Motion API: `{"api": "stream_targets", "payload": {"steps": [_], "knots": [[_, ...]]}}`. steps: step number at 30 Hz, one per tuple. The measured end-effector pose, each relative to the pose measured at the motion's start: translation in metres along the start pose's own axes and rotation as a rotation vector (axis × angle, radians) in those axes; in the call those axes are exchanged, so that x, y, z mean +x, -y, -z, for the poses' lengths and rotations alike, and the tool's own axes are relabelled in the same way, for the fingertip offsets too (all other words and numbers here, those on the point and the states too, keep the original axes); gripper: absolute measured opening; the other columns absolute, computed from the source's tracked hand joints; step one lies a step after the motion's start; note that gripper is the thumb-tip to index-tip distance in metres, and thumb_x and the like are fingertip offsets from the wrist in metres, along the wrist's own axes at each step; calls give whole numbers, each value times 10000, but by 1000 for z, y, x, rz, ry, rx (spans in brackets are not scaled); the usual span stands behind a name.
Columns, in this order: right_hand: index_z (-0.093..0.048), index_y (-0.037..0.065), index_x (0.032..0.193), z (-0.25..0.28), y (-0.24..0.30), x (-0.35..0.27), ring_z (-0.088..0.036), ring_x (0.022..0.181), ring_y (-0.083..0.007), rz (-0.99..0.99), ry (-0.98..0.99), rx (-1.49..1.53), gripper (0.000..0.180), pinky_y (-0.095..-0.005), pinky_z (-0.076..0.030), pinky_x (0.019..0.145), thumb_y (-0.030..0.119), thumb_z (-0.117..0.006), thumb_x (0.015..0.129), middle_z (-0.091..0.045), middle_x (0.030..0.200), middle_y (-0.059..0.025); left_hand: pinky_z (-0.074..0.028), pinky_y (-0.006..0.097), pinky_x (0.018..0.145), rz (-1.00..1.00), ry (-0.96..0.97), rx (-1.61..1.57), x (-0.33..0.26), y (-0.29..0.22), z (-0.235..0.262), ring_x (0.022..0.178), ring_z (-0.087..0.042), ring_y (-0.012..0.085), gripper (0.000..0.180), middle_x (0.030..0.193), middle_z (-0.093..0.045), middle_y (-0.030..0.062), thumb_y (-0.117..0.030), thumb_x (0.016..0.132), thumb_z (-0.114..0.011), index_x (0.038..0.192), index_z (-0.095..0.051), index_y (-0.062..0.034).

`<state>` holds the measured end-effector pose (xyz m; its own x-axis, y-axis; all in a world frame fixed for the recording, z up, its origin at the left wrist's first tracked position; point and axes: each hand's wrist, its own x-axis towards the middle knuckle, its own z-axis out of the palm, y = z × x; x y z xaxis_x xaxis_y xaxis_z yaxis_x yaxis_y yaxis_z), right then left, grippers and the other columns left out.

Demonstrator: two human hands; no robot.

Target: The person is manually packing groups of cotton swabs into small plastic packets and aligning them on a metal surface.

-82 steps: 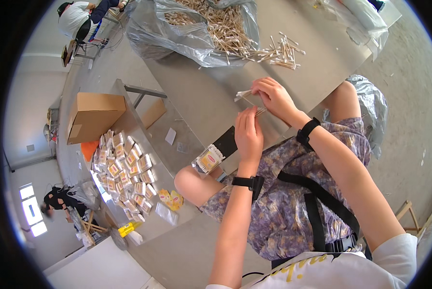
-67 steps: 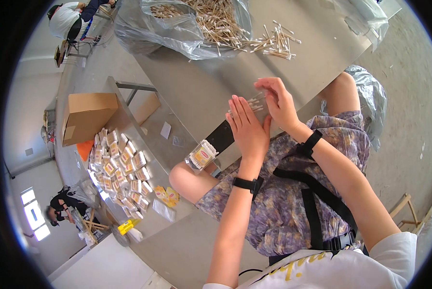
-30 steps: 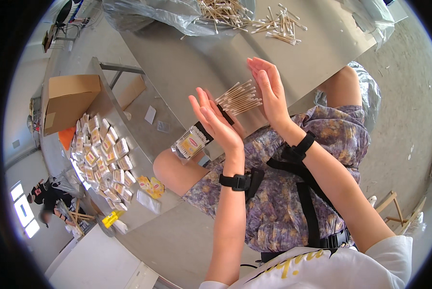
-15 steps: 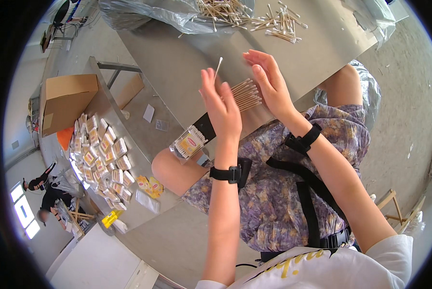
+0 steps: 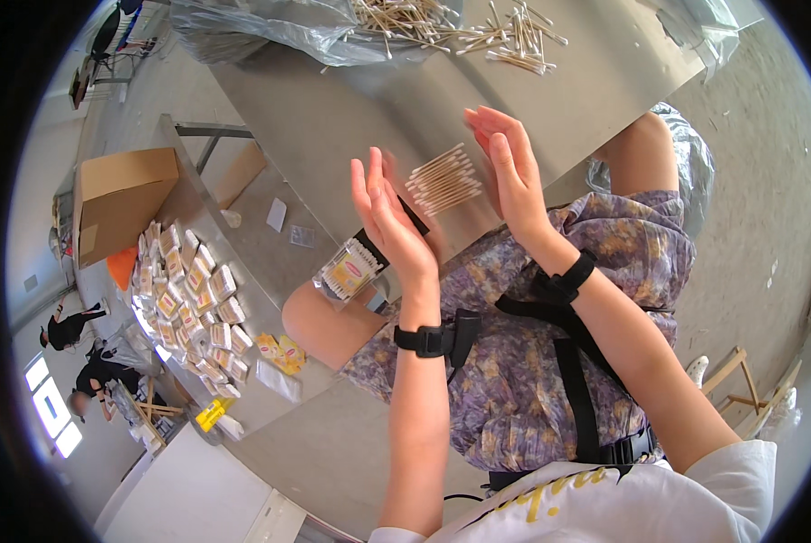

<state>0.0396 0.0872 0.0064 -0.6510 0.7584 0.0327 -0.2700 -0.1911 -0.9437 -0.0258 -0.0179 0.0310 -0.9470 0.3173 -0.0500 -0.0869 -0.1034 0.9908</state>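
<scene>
Since half a second ago the hands have drawn slightly apart, and the single swab that stuck up above the left fingertips is no longer raised; the bundle of cotton swabs point(image 5: 442, 179) now shows as one flat, even row between the palms. The left hand point(image 5: 389, 217) stands upright with its fingers straight and held together, its palm turned toward the bundle's near ends; the right hand point(image 5: 511, 172) mirrors it, fingers flat and together, against the far ends. Neither hand closes around anything, the swabs being pressed endwise between the two open palms. The swabs lie parallel, their long axis running from lower left to upper right in the view, white tips toward each palm, and the bundle hangs in the air above the edge of the metal table point(image 5: 351, 127). Below the left hand a small clear packet of swabs point(image 5: 349, 270) rests on the person's knee. Farther up the table lie loose swabs point(image 5: 514, 41) and a clear plastic bag point(image 5: 270, 32) holding more. To the left, a lower steel bench point(image 5: 270, 262) carries rows of filled packets point(image 5: 188, 299) beside a cardboard box point(image 5: 120, 195). The floor is bare concrete, and other people point(image 5: 66, 330) stand at the far left.
</scene>
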Motion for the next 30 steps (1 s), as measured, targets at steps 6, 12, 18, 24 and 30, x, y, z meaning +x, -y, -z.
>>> {"api": "stream_targets", "payload": {"steps": [6, 12, 18, 24, 30], "knots": [[-442, -2, 1392, -19, -7, -1, -464, 1329, -208, -18, 32, -1, 422, -341, -350, 1116, 277, -448, 1075, -535, 1392, -132, -190, 458, 1220, 31, -21, -172, -13, 4, -19, 1487, -238, 334, 704, 1596, -287, 196, -457, 1049, -326, 1556, -153, -1], [-446, -3, 1394, -9, -4, 16, -463, 1332, -201, -49, 34, 29, 450, -330, -350, 1108, 324, -398, 1090, -545, 1387, -142, -174, 458, 1223, -5, -35, -183, -2, 4, -18, 1493, -222, 330, 695, 1597, -283, 194, -464, 1054, -295, 1558, -160, -5], [-463, -1, 1386, -6, -10, 11, -490, 1310, -198, -133, 43, 231, 433, -326, -360, 1103, 309, -399, 1090, -566, 1369, -133, -167, 476, 1219, -27, 28, -76, -15, 11, -13, 1501, -201, 347, 682, 1612, -255, 187, -405, 1053, -387, 1554, -175, 5], [-582, 5, 1243, 25, 4, 18, -633, 1105, -232, 217, 17, -433, 256, -336, -488, 943, 93, -479, 1025, -645, 1202, -135, -169, 548, 1198, -471, 344, 1226, -33, 18, -2, 1495, -177, 429, 848, 1601, -219, 258, -466, 970, -555, 1529, -216, 74], [-625, 9, 944, 28, -1, 15, -672, 927, -269, 357, 170, -643, 195, -346, -538, 784, -107, -489, 865, -638, 1138, -109, -223, 546, 1183, -512, 343, 1389, -33, 29, -5, 1483, -212, 434, 962, 1571, -254, 301, -578, 915, -569, 1493, -250, 121]]}}
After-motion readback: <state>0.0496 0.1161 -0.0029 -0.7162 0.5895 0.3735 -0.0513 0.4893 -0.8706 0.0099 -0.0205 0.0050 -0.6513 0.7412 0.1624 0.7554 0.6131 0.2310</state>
